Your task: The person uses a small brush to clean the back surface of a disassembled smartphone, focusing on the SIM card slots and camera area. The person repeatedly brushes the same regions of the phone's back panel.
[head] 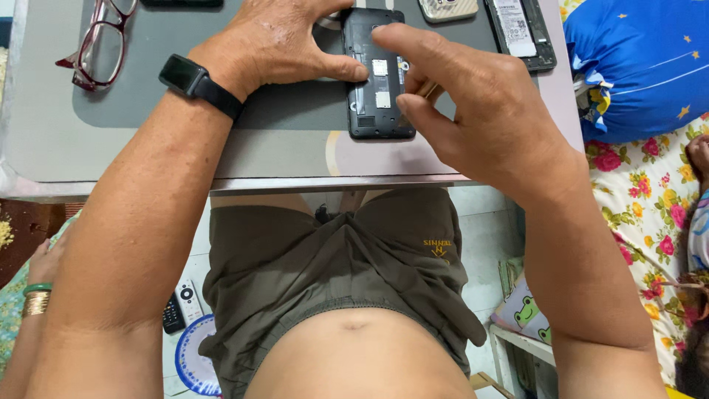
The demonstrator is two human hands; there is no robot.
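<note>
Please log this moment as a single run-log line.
left hand: steadies opened phone | right hand: pinches small gold-coloured piece beside phone | nearby: glasses, grey mat

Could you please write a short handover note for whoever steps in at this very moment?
Left hand: flat on the opened phone, thumb pressed against its left edge, steadying it on the grey mat.
Right hand: over the phone's right side, pinching a small brass-coloured piece; what it is cannot be told.
Done: the phone's back is off, card slots exposed.
Left: the back is not yet refitted.
Nearby: red-framed glasses at the left, a second opened device at the top right.
</note>
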